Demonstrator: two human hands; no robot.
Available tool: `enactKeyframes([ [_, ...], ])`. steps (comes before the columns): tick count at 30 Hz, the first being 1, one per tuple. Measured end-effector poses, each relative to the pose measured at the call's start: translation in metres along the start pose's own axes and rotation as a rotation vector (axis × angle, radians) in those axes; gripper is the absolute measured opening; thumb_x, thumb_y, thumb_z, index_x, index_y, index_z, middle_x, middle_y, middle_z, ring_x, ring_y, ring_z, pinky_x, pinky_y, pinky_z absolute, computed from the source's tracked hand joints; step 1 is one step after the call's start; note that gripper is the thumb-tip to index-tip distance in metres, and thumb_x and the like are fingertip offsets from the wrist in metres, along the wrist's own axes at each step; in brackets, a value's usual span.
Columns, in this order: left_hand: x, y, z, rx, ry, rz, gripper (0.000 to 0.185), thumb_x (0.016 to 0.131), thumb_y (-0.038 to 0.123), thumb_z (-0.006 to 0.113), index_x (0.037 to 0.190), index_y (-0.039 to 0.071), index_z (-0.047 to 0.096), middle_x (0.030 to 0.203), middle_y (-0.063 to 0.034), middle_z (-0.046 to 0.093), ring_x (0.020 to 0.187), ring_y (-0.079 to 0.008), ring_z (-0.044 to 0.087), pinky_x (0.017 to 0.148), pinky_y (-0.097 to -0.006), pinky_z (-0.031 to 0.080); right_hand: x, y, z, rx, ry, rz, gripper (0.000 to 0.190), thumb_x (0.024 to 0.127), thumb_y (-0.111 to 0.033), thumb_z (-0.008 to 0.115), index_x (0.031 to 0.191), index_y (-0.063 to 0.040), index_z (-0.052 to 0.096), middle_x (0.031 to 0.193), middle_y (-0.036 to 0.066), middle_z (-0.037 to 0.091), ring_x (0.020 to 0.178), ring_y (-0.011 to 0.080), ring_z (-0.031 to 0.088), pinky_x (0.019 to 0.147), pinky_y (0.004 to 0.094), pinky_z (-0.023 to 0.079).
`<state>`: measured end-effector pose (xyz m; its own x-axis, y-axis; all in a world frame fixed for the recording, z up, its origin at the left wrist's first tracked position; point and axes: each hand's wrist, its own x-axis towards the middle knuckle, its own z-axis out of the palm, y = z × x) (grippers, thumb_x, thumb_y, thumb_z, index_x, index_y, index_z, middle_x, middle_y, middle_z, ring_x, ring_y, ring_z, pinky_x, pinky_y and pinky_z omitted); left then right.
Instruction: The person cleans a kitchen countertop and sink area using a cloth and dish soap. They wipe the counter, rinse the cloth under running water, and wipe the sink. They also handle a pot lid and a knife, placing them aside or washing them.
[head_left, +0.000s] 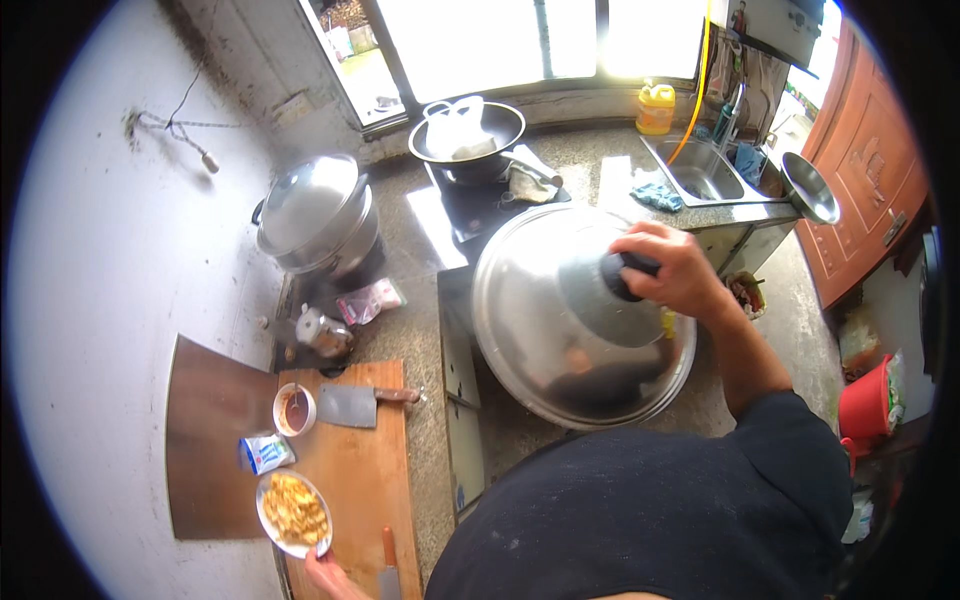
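My right hand (667, 274) grips the black handle (622, 274) of a large, round, shiny metal lid (525, 322). The lid is tilted in front of my body, and its surface reflects a dark shape. At the lower left, my left hand (330, 576) holds the near rim of an oval white plate (264, 501). Yellow-brown cooked food, which looks like scrambled egg (295, 510), covers the plate. Beneath and beside the plate is a wooden cutting board (352, 480). A cleaver (349, 406) and a bowl of reddish sauce (295, 411) rest on it.
A knife (389, 559) lies on the board, near a blue-white packet (267, 453). Farther along the counter stand a lidded steamer pot (322, 225) and a glass jar (322, 331). A wok (510, 124) sits on the cooktop. At the back right are a sink (697, 180) and yellow jug (655, 111).
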<state>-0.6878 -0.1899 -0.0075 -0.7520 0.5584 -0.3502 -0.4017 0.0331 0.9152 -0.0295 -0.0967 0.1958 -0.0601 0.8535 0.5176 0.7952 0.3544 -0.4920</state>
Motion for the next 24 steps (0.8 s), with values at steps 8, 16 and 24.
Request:
enactKeyframes([
  [8,-0.054,0.000,0.313,-0.041,-0.730,-0.082,0.040,0.075,-0.004,0.047,0.116,-0.005,0.047,0.113,-0.0153,0.055,0.100,-0.0289,0.057,0.088,-0.0412,0.048,0.002,0.104,-0.078,-0.095,0.263,0.112,0.025,0.068,-0.003,0.058,0.093,-0.001,0.062,0.083,0.012,0.060,0.079,0.0232,0.060,0.074,0.0297,0.047],
  [16,-0.131,-0.089,0.618,0.044,-1.168,-0.314,0.035,0.080,-0.003,0.048,0.114,-0.010,0.046,0.109,-0.0181,0.057,0.096,-0.0299,0.059,0.082,-0.0422,0.051,0.026,0.166,-0.096,-0.135,0.404,0.239,0.022,0.069,-0.004,0.057,0.090,0.002,0.061,0.081,0.010,0.059,0.076,0.0208,0.059,0.073,0.0282,0.046],
  [24,-0.100,-0.167,0.857,0.130,-1.108,-0.230,0.030,0.070,-0.007,0.052,0.100,-0.012,0.052,0.093,-0.0177,0.058,0.081,-0.0328,0.062,0.067,-0.0439,0.056,0.092,0.191,-0.100,-0.268,0.353,0.324,0.023,0.069,-0.004,0.055,0.091,0.002,0.058,0.086,0.010,0.058,0.081,0.0196,0.056,0.078,0.0280,0.043],
])
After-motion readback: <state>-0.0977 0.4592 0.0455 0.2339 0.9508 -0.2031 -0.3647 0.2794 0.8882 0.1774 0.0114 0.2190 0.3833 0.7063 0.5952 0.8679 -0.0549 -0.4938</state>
